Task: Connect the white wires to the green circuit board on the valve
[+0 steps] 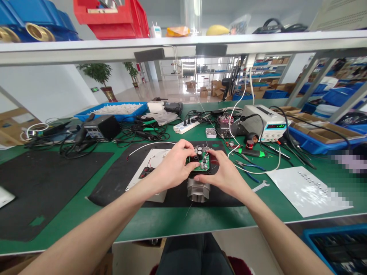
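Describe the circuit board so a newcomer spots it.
On the green workbench, find the central black mat. Between the left hand and right hand sits the circuit board: bright green, studded with components, unlike the silvery metal part below.

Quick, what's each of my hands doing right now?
Left hand: fingers bent at the left side of the green circuit board; exactly what they pinch can't be told.
Right hand: holding the board's right side between thumb and fingers.
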Motion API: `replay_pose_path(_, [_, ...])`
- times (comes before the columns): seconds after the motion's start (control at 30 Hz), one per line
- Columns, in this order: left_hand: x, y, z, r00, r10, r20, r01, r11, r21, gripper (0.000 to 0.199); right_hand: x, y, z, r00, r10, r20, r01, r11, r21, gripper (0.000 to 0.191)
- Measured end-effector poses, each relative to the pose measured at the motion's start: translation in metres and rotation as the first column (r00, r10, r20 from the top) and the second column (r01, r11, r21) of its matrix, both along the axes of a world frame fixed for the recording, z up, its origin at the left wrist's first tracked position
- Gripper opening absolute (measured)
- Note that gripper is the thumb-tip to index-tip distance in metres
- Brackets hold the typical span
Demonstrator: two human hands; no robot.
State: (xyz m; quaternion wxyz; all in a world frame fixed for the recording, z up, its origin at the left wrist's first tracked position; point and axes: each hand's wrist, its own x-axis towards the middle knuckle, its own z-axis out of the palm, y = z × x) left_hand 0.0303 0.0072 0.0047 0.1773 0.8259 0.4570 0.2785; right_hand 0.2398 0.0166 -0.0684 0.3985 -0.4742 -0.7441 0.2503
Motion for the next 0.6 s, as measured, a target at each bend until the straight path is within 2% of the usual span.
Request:
replay_pose_path(0.17, [-0.0023,-0.0009,-0.003,0.999,0.042,-0.021,-0.041,0.998,0.043,0.01,0.0005,0.0001,-0.0017,1.0,0.011,-0.027,-0.011,1.0,-0.009,0.094])
replay_pose_path(0.3, [-0.0039,-0.0025,-0.0046,0.994,0.098,0.048,-0.101,0.994,0.051,0.014,0.0008,0.001,-0.0041,1.0,0.005,-0.027,-0.005,1.0,-0.014,0.097])
replay_pose_path(0.43, [-0.004,-0.0033,-0.0051,0.987,0.11,0.118,-0.115,0.993,0.037,0.008,0.0009,0.0015,-0.0054,1.0,0.005,-0.023,-0.005,1.0,-0.009,0.098])
replay_pose_path(0.6, [-0.0061,-0.0015,-0.003,0.989,0.099,0.113,-0.102,0.995,0.018,0.01,0.0008,0.0023,-0.008,1.0,0.003,-0.018,-0.002,1.0,0.017,0.097])
